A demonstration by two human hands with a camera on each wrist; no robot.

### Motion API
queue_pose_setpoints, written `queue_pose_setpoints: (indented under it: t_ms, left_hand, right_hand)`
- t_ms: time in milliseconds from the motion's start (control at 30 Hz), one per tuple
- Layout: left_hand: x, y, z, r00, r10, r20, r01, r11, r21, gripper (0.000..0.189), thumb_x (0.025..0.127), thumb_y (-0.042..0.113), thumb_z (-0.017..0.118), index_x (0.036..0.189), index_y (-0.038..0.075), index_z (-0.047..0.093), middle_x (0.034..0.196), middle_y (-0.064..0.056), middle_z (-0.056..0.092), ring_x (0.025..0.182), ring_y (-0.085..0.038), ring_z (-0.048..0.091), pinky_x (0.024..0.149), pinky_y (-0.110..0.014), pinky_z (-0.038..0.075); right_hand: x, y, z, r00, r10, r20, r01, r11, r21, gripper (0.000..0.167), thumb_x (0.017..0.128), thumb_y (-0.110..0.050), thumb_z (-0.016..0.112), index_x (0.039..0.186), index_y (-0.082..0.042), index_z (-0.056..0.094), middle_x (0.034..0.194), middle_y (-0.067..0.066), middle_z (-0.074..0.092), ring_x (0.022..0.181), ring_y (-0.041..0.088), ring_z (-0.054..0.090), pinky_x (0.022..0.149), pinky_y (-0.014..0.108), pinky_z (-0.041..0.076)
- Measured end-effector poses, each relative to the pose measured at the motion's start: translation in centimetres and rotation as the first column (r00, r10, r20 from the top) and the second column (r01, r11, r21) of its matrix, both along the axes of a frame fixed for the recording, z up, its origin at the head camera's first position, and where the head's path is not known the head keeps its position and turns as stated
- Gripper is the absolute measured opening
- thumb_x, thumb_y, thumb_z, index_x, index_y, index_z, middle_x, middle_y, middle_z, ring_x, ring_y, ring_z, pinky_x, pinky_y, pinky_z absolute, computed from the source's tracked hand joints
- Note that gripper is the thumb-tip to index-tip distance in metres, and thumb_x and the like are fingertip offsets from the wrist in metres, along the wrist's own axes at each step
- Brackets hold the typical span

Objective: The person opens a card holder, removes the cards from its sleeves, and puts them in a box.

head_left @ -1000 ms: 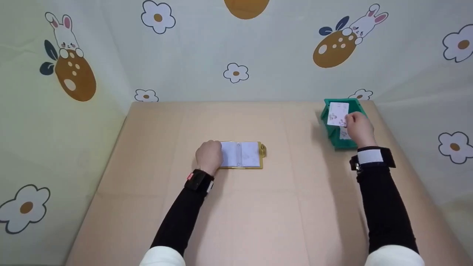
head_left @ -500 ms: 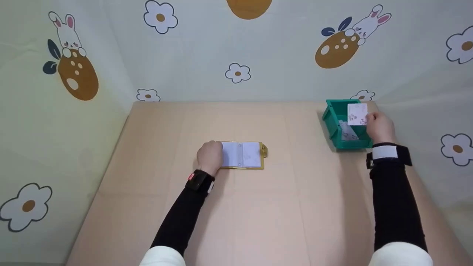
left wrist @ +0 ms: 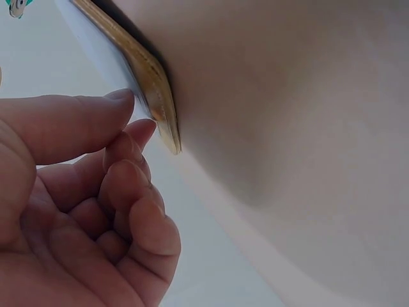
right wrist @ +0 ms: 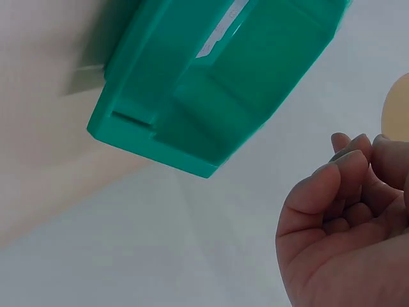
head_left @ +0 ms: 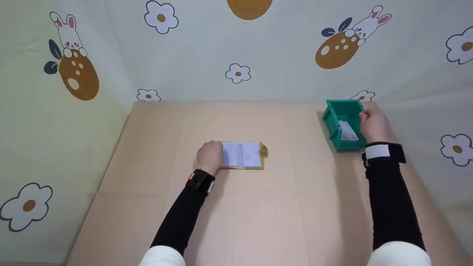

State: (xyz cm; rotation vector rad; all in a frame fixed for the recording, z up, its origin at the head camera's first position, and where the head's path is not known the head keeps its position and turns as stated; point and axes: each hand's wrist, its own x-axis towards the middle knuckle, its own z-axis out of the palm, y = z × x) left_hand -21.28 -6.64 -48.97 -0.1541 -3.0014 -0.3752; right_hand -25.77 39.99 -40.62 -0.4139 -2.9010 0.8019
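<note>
A small gold-covered ring binder point(head_left: 251, 154) lies spread open on the table, with white pages and a snap strap at its right side. My left hand point(head_left: 210, 157) holds its left edge; in the left wrist view the thumb point(left wrist: 96, 125) and index finger meet at the gold cover's corner point(left wrist: 163, 115). My right hand point(head_left: 375, 125) is at the right side of the green bin point(head_left: 342, 145), fingers curled. The right wrist view shows the thumb touching the fingertips point(right wrist: 326, 182) with no card between them. White printed cards point(head_left: 348, 132) lie inside the bin.
The bin stands at the table's back right corner. Behind and beside the table point(head_left: 258, 214) hangs a curtain point(head_left: 192, 55) printed with rabbits and flowers. Both wrists wear black straps point(head_left: 384, 152).
The printed card that my right hand held over the bin is out of its fingers. That hand went right, then slightly back left. My left hand stays at the binder.
</note>
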Motion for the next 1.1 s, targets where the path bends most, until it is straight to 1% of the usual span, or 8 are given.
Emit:
queue_pose_setpoints:
  t_ms: [167,333,400,500,667,767,900,1100]
  left_hand:
    - [-0.1,0.1,-0.1,1.000,0.001,0.003,-0.001,1.000,0.002,0.019,0.093,-0.001,0.054,0.087,-0.003,0.072,0.083,-0.018,0.068,0.079,-0.036,0.067,0.063,-0.047,0.055]
    - [-0.1,0.0,0.0,1.000,0.006,0.019,-0.005,1.000,-0.009,0.018,0.093,-0.002,0.055,0.087,-0.003,0.072,0.084,-0.018,0.068,0.079,-0.035,0.067,0.062,-0.046,0.055]
    - [-0.1,0.0,0.0,0.999,0.008,0.032,-0.008,1.000,-0.007,0.019,0.092,-0.003,0.055,0.086,-0.002,0.073,0.084,-0.018,0.068,0.080,-0.034,0.067,0.062,-0.046,0.055]
    - [-0.1,0.1,0.1,0.999,0.011,0.050,-0.011,1.000,0.001,0.020,0.092,-0.004,0.054,0.087,-0.002,0.073,0.086,-0.018,0.068,0.081,-0.035,0.067,0.063,-0.046,0.055]
    - [-0.2,0.1,0.1,0.998,0.016,0.059,-0.016,1.000,0.004,0.020,0.093,-0.003,0.053,0.088,-0.001,0.073,0.086,-0.017,0.068,0.081,-0.035,0.067,0.064,-0.047,0.054]
    - [-0.3,0.1,0.0,0.998,0.017,0.064,-0.018,1.000,0.004,0.021,0.094,-0.003,0.053,0.089,-0.001,0.073,0.087,-0.017,0.068,0.082,-0.035,0.067,0.065,-0.047,0.054]
    - [-0.3,0.1,0.0,0.998,0.017,0.058,-0.017,1.000,0.007,0.020,0.094,-0.002,0.053,0.090,-0.002,0.073,0.087,-0.017,0.068,0.082,-0.035,0.067,0.065,-0.047,0.054]
    - [-0.3,0.1,-0.1,0.999,0.015,0.038,-0.016,1.000,0.011,0.021,0.094,-0.002,0.053,0.090,-0.002,0.073,0.087,-0.018,0.068,0.082,-0.036,0.067,0.064,-0.048,0.054]
  right_hand:
    - [0.0,-1.4,0.1,0.999,0.033,-0.034,-0.032,0.999,0.033,0.047,0.107,-0.028,0.039,0.133,0.010,0.051,0.129,0.031,0.053,0.111,0.044,0.051,0.096,0.057,0.041]
    - [0.3,-4.9,-0.3,0.983,0.158,-0.096,-0.145,0.981,0.127,0.037,0.103,-0.021,0.054,0.128,0.006,0.058,0.125,0.028,0.059,0.108,0.043,0.057,0.088,0.057,0.046]
    - [0.4,-6.6,-0.7,0.967,0.222,-0.121,-0.202,0.967,0.157,0.034,0.101,-0.018,0.058,0.126,0.005,0.061,0.123,0.026,0.061,0.104,0.041,0.059,0.085,0.055,0.047]
    - [0.5,-9.3,-1.4,0.934,0.325,-0.149,-0.297,0.938,0.181,0.030,0.099,-0.015,0.061,0.122,0.004,0.064,0.118,0.025,0.064,0.100,0.039,0.062,0.085,0.053,0.049]
    - [1.1,-13.7,-2.4,0.874,0.471,-0.122,-0.446,0.876,0.185,0.026,0.098,-0.015,0.062,0.117,0.002,0.067,0.113,0.022,0.067,0.097,0.036,0.064,0.087,0.050,0.050]
    - [1.7,-16.0,-3.0,0.849,0.521,-0.086,-0.498,0.844,0.196,0.023,0.098,-0.017,0.063,0.113,-0.001,0.070,0.110,0.018,0.068,0.096,0.033,0.065,0.086,0.047,0.051]
    - [2.5,-18.7,-4.0,0.821,0.569,-0.046,-0.550,0.810,0.201,0.019,0.096,-0.017,0.066,0.108,-0.004,0.073,0.101,0.013,0.070,0.087,0.027,0.064,0.079,0.042,0.052]
    - [2.7,-21.6,-5.5,0.796,0.606,-0.017,-0.592,0.782,0.194,0.017,0.092,-0.014,0.070,0.107,-0.006,0.074,0.093,0.007,0.068,0.079,0.021,0.060,0.073,0.037,0.050]
